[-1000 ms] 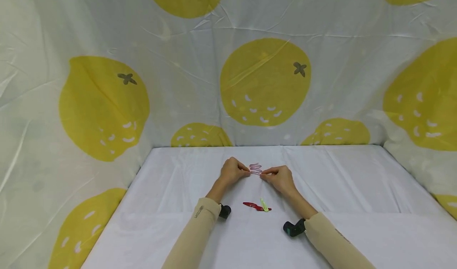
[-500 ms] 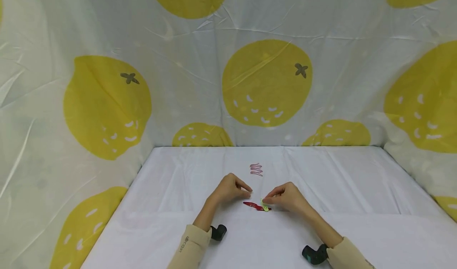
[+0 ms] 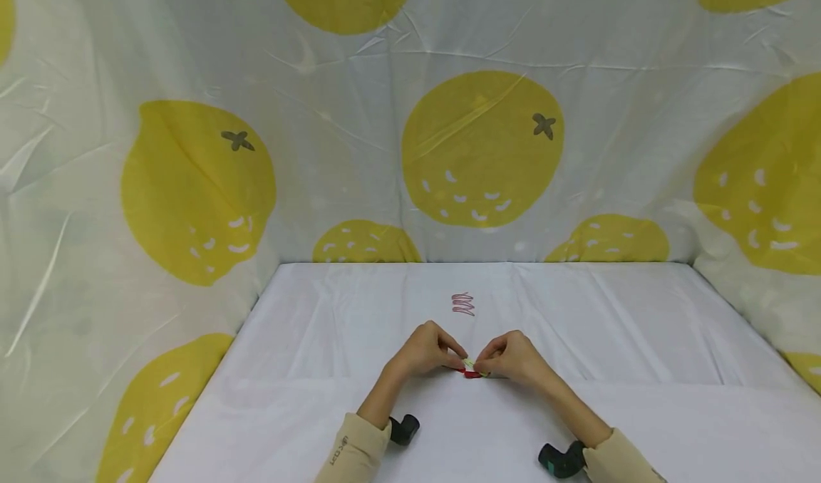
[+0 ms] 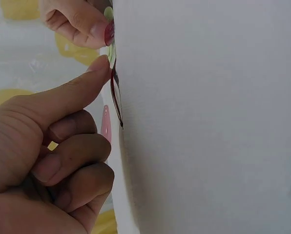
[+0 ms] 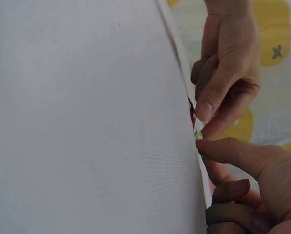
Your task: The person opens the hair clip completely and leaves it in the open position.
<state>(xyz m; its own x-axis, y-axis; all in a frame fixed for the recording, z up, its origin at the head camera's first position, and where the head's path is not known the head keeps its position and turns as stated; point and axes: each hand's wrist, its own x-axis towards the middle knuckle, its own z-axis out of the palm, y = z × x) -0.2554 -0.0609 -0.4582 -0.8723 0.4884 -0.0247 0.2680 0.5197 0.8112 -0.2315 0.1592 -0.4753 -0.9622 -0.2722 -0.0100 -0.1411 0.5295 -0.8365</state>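
A yellow-green hair clip [image 3: 469, 363] spans the small gap between both hands' fingertips. My right hand [image 3: 511, 358] pinches its right end between thumb and finger. At its left end, my left hand [image 3: 428, 349] pinches with thumb and index finger, the other fingers curled in. A red hair clip [image 3: 472, 375] lies on the table right beneath the fingertips, partly covered by the left hand. Its thin edge shows beside the left thumb in the left wrist view. Several pink hair clips [image 3: 462, 303] lie farther back in a zigzag column; one pink clip [image 4: 106, 124] appears beyond the left fingers.
A white cloth [image 3: 359, 305] with creases covers the table. Behind and at the sides hangs a white curtain printed with yellow lemons [image 3: 482, 148]. Black wrist cameras [image 3: 404, 430] sit below both hands.
Both hands have left the pink clips and come toward the body to the red and yellow-green clips. The right hand took the yellow-green clip first; the left fingers then closed in on it.
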